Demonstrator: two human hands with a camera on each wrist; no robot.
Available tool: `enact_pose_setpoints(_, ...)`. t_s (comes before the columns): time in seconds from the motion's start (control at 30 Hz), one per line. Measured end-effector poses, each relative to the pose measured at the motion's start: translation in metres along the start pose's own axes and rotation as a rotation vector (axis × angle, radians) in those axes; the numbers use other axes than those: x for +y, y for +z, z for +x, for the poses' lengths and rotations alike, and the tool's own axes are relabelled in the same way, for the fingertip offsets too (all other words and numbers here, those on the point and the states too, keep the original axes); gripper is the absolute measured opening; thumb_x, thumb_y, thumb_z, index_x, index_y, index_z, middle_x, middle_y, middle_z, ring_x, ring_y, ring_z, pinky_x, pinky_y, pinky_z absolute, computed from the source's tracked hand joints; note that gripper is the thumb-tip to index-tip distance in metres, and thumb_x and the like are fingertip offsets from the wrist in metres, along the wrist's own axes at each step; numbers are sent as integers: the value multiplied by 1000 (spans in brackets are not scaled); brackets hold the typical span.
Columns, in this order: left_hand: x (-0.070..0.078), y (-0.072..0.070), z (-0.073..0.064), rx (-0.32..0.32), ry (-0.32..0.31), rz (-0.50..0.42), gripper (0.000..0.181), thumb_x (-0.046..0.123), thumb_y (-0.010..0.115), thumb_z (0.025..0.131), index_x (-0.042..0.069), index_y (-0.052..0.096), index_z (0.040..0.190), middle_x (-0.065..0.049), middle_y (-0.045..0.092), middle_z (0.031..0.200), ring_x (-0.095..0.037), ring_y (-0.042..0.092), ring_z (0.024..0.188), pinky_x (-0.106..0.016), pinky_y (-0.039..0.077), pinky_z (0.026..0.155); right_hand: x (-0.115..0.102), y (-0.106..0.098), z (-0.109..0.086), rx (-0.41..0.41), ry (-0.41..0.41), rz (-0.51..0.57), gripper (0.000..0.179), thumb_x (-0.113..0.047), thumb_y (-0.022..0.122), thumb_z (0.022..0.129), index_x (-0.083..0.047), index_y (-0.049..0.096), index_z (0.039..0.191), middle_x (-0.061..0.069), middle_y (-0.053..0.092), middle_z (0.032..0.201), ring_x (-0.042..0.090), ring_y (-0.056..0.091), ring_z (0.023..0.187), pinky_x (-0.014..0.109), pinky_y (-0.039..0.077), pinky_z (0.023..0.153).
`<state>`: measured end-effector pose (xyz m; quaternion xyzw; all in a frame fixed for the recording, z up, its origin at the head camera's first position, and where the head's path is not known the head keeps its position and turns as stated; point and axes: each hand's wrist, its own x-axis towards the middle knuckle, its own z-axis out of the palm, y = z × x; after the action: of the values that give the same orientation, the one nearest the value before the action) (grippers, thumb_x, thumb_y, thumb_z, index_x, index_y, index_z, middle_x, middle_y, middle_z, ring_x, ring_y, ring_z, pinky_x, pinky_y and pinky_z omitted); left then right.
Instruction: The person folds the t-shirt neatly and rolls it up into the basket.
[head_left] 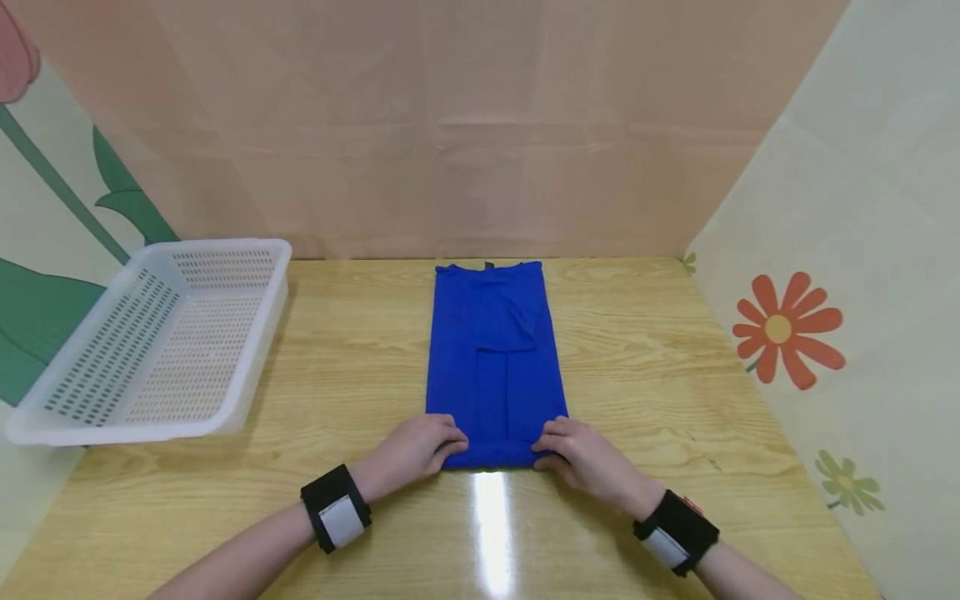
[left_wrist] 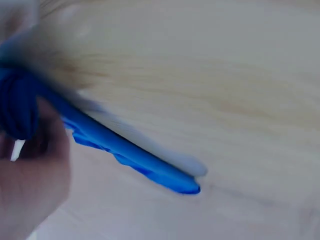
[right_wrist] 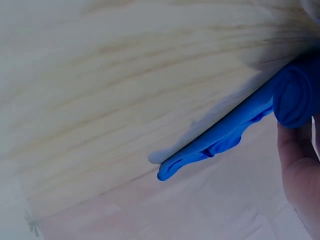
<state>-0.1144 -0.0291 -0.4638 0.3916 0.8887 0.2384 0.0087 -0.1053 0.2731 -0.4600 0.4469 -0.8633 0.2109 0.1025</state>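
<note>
Blue garment (head_left: pixel 495 367) is lying folded lengthwise before me, stretching from 12 o'clock to 6, its 6 o'clock edge curling into a thick roll. Beyond it, at 12 o'clock, a peach backdrop (head_left: pixel 480 133) is rising; beneath it a wooden table (head_left: pixel 360 350) is spreading out. At 9 o'clock from the cloth, well apart, a white perforated basket (head_left: pixel 261 333) is sitting, and at 3 o'clock a red-orange flower (head_left: pixel 780 329) is showing on the side wall. My left hand (head_left: pixel 412 450) is gripping the roll between 7 and 8 o'clock, my right hand (head_left: pixel 592 467) between 4 and 5 – the fingers of both are bending narrowly round the cloth, and my wrist views are showing its layered, coiled ends. Black straps (head_left: pixel 336 508) are circling my wrists. At the garment's 12 o'clock edge – barely visible – a dark label (head_left: pixel 489 265) is peeking out.
</note>
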Motion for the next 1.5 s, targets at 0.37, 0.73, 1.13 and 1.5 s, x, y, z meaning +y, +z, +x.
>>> enact_pose_setpoints(0.37, 10, 3, -8, 132, 367, 455, 24, 28, 70, 93, 17, 76, 114, 3, 71, 110, -12, 65, 101, -26, 57, 86, 15, -1, 10, -97, 182, 237, 6, -10, 81, 83, -10, 75, 86, -4, 71, 81, 5, 65, 77, 23, 54, 68)
enact_pose_setpoints(0.73, 10, 3, -2, 107, 137, 181, 20, 26, 71, 95, 11, 79, 106, 2, 72, 94, -10, 68, 85, -22, 56, 75, 24, -8, 18, -216, 380, 396, 8, -14, 71, 93, -9, 77, 92, -1, 75, 85, 0, 60, 77, 20, 52, 68)
enact_pose_setpoints(1.13, -5, -11, 17, -39, -218, -217, 20, 27, 72, 93, 12, 81, 104, -1, 79, 100, -16, 72, 94, -24, 55, 75, 14, -4, 12, -133, 125, 80, 35, -23, 81, 85, -10, 69, 116, -1, 67, 107, 13, 63, 97, 33, 56, 83)
enact_pose_setpoints(1.5, -16, -16, 28, -132, -275, -362, 22, 25, 73, 93, 7, 80, 103, -6, 79, 101, -13, 69, 92, -25, 54, 76, 10, 4, 10, 12, 68, -51, 16, -13, 84, 80, -11, 73, 91, -2, 66, 85, 9, 63, 77, 25, 55, 68)
